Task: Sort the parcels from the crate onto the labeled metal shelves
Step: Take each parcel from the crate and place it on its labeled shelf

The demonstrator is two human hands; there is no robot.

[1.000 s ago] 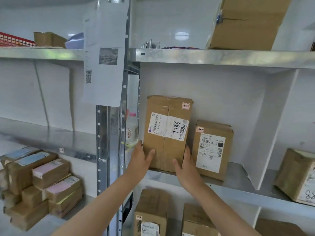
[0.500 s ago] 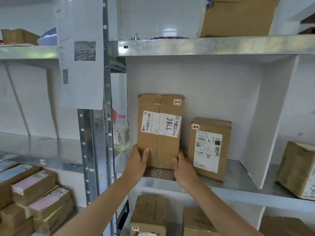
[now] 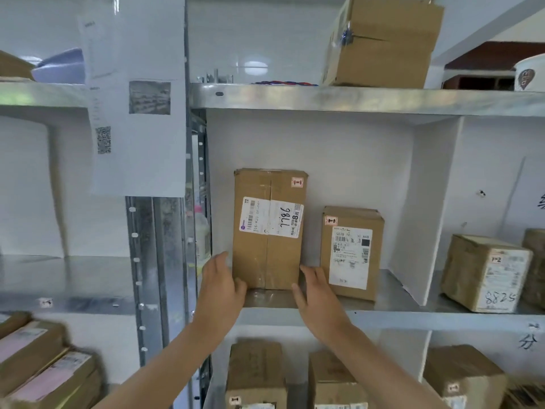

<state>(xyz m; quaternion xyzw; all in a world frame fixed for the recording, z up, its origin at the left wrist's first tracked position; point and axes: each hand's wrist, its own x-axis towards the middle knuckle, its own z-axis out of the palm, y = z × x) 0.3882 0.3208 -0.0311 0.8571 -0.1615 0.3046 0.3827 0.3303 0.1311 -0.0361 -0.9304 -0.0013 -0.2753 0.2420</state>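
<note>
A tall brown parcel [image 3: 268,228] with a white label marked 7786 stands upright on the metal shelf [image 3: 392,304], against the white back wall. My left hand [image 3: 221,287] lies along its lower left side with the thumb on the front face. My right hand [image 3: 317,293] touches its lower right corner, fingers straight, in the gap beside a shorter labelled parcel [image 3: 351,252]. Both parcels carry a small red tag at a top corner.
A white divider [image 3: 424,208] closes the bay on the right; beyond it sits a parcel marked 8825 [image 3: 483,273]. More boxes [image 3: 256,373] fill the shelf below and one [image 3: 383,39] sits above. A steel post [image 3: 153,261], a bottle [image 3: 202,234] and stacked parcels [image 3: 44,364] lie left.
The tall parcel now stands farther back on the shelf, next to the shorter one. Both hands stay low at its bottom corners, with fingers more spread and relaxed.
</note>
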